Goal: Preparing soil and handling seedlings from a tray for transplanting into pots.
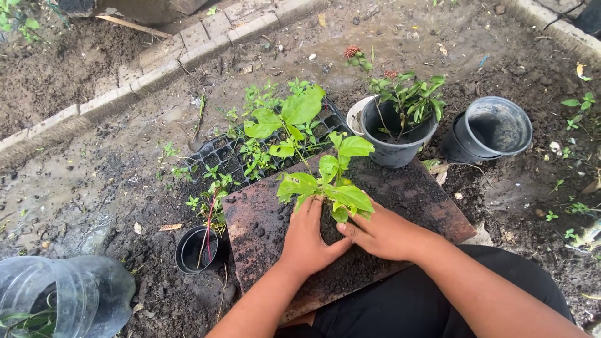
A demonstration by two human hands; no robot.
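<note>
Both your left hand (308, 241) and right hand (383, 235) clasp the seedling's (328, 184) soil ball on the rusty board (413, 194)

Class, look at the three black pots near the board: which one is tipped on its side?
The black pot at far right: it lies tilted, empty, mouth showing. The pot with the plant and the small pot stand upright.

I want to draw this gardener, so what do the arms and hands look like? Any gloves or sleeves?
No gloves: both the left hand and the right hand are bare, with dark soil smudged on the fingers. Both forearms are bare too; no sleeves, watch, rings or bracelets show. The only clothing in view is black fabric over the lap.
</note>
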